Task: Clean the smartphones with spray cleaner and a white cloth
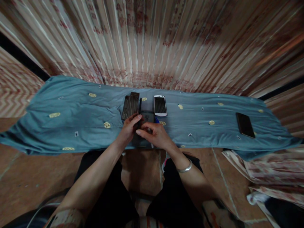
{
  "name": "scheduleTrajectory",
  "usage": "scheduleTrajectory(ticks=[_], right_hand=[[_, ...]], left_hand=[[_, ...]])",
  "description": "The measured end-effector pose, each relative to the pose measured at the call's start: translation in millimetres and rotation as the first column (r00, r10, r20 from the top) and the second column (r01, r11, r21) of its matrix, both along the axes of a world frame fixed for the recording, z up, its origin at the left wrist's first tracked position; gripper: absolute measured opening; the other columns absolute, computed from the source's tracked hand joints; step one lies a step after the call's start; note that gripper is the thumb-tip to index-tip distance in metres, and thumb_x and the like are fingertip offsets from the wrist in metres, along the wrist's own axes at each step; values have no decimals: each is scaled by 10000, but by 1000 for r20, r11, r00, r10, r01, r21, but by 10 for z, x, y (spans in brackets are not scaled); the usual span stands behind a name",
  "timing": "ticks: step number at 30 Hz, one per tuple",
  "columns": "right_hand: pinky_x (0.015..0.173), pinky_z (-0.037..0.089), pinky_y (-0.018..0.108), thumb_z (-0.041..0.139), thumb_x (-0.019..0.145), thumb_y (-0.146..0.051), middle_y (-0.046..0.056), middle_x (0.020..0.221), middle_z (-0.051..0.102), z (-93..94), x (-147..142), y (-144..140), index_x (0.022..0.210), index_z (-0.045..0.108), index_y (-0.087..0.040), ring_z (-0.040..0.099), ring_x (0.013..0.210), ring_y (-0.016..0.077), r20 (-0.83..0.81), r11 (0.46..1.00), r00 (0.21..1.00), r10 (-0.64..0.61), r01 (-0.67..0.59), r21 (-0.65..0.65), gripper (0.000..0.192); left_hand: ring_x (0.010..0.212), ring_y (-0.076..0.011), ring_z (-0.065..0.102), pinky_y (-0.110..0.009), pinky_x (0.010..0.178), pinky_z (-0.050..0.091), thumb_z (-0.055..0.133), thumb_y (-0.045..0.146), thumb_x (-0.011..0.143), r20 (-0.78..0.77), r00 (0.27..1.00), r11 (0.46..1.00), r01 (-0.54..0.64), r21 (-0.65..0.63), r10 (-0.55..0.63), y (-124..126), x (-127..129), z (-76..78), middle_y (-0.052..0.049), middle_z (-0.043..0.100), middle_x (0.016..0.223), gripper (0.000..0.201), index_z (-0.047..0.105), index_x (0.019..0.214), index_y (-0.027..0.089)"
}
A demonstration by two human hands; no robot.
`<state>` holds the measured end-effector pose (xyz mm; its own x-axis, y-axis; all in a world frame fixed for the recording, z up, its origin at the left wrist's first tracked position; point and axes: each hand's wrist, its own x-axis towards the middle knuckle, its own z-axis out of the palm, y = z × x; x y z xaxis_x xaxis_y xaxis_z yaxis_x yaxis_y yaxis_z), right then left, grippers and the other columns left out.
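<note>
My left hand (130, 129) has its thumb and fingers pressed together over the near middle of the cloth. Close beside it, my right hand (155, 134) is curled with its thumb reaching toward the left one. Whatever the fingers hold is dark and too hidden to name. Under and behind the hands lies a dark flat object (147, 116), partly covered by them. A dark phone (130, 106) with a shiny screen lies just beyond my left hand. Past my right hand is a white phone (160, 105), screen up. A small blue item (157, 120) shows beside my right fingers.
A teal cloth (90, 117) with yellow pineapple prints covers the long, low surface. Another dark flat rectangular object (245, 125) lies at its right end. A small dark piece (135, 94) pokes out behind the dark phone. A pleated curtain (152, 47) hangs behind.
</note>
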<state>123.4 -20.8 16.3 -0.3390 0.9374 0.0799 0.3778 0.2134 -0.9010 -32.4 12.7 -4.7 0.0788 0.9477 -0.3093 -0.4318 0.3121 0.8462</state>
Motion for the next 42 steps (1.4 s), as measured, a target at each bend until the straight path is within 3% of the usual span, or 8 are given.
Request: scheduleTrajectory(ticks=[4, 8, 13, 18, 24, 30, 36, 42], right_hand=[[630, 473, 252, 717, 896, -672, -12, 712, 727, -9, 97, 110, 782, 738, -233, 595, 625, 124, -332, 993, 939, -83, 49, -110, 454], [750, 587, 293, 817, 795, -546, 10, 875, 811, -42, 154, 190, 943, 787, -250, 720, 783, 170, -615, 947, 748, -251, 59, -315, 332], [825, 616, 288, 815, 695, -294, 12, 1020, 840, -120, 189, 247, 1019, 800, -250, 755, 932, 181, -719, 913, 601, -349, 44, -406, 327], [795, 594, 266, 861, 670, -274, -33, 897, 789, -272, 212, 343, 1022, 788, -274, 716, 838, 147, -731, 914, 550, -404, 226, -335, 360], [814, 610, 325, 797, 853, -419, -8, 914, 759, -361, 207, 381, 1129, 747, -269, 712, 848, 181, -575, 892, 715, -398, 448, -60, 318], [1162, 553, 437, 553, 1026, -259, 80, 1376, 755, -367, -38, 172, 1324, 712, -265, 690, 1302, 236, -156, 869, 965, -213, 259, 421, 338], [1297, 441, 474, 363, 1053, -141, 119, 1568, 622, -417, -48, 133, 1586, 531, -225, 533, 1510, 214, 74, 800, 981, -178, 100, 591, 565], [1314, 413, 523, 355, 1056, -142, 123, 1596, 598, -425, 153, 271, 1616, 493, -236, 505, 1540, 229, 65, 787, 966, -249, 163, 595, 585]], left_hand=[[696, -169, 710, -260, 672, 538, 942, 417, 681, 59, 997, 998, 55, -16, -54, -25, 32, 36, -19, 766, 730, 337, 780, 801, 147], [673, -176, 724, -264, 678, 571, 854, 311, 800, 155, 987, 994, 55, -94, -40, -32, 85, 50, -40, 777, 722, 187, 784, 795, 137], [640, -152, 719, -256, 670, 614, 755, 238, 887, 222, 974, 988, 73, -133, -42, -24, 98, 56, -37, 788, 747, 122, 789, 882, 121], [776, -209, 796, -324, 784, 668, 655, 320, 987, 287, 955, 981, 120, -153, -72, -24, 86, 67, -75, 824, 827, 227, 787, 950, 139], [927, -269, 821, -396, 893, 667, 515, 395, 1063, 324, 936, 968, 195, -160, -135, -70, 123, 75, -143, 838, 907, 402, 794, 1029, 106], [955, -206, 807, -305, 960, 629, 608, 346, 1025, 347, 938, 985, 70, -159, -11, -46, 144, 19, -52, 845, 967, 295, 795, 1149, 155], [879, -157, 794, -241, 942, 609, 543, 276, 1061, 331, 943, 977, 49, -207, 23, -60, 133, 66, -28, 826, 849, 308, 823, 1035, 151], [952, -248, 816, -346, 907, 645, 612, 294, 1023, 290, 950, 962, 183, -203, -119, -167, 204, 69, -63, 848, 927, 286, 823, 1159, 159]])
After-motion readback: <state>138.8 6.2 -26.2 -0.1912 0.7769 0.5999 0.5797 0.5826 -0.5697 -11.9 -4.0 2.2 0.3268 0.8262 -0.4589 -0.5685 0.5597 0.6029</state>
